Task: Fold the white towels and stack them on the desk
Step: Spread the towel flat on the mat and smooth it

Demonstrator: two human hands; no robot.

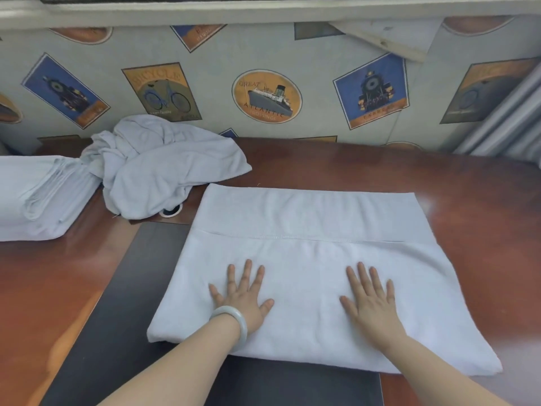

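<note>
A white towel lies flat in the middle of the reddish-brown desk, folded over once so a hemmed edge crosses it. My left hand, with a pale bangle on the wrist, rests palm down on the towel's near left part, fingers spread. My right hand rests palm down on its near right part, fingers spread. Neither hand grips anything. A crumpled white towel lies at the back left. A stack of folded white towels stands at the far left.
A dark mat lies under the near part of the flat towel. A round cable hole peeks out beside the crumpled towel. A wall with poster-print paper runs behind the desk, with grey ribbed tubing at the right.
</note>
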